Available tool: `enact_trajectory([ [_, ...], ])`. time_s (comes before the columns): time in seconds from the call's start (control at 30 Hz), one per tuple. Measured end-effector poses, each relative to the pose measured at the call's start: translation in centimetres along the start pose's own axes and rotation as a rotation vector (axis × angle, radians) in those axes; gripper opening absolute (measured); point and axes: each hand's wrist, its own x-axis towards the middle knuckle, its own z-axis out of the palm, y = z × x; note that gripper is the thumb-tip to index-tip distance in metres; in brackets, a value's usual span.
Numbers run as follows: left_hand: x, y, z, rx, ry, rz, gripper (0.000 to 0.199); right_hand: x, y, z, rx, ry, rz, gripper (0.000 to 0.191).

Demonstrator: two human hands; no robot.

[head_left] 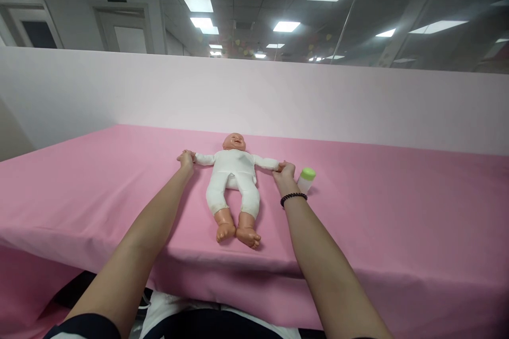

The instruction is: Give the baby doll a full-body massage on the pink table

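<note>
A doll (234, 167) lies face-up on the table (397, 212) at mid-frame, head toward the wall (278, 98) behind, feet toward me. My left hand (186, 159) is on the doll's hand left of center; my right hand (285, 171) is on its other, right of center. A bottle (306, 180) stands just right of that hand. Beyond the wall, doors (129, 37) sit upper left, glass (298, 5) upper center and right.

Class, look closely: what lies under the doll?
Under the doll is the pink cloth, visible around it and between its legs. The patch directly beneath it is covered, so anything hidden there cannot be seen.
</note>
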Motion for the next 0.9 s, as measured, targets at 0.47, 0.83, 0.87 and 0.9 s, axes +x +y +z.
enact_trajectory([
  [0.47,-1.6,0.1,0.6,-0.003,-0.048,-0.043,0.051,-1.8,0.1,1.2,-0.211,-0.21,-0.055,0.045],
  [0.83,-1.4,-0.5,0.6,0.028,-0.137,-0.03,0.072,-2.1,0.1,1.4,-0.313,-0.192,-0.065,0.054],
  [0.87,-1.4,-0.5,0.6,0.035,-0.138,-0.03,0.073,-2.0,0.1,1.4,-0.321,-0.19,-0.066,0.055],
  [0.9,-1.3,-0.5,0.6,0.043,-0.14,-0.029,0.073,-2.0,0.2,1.4,-0.327,-0.187,-0.065,0.056],
])
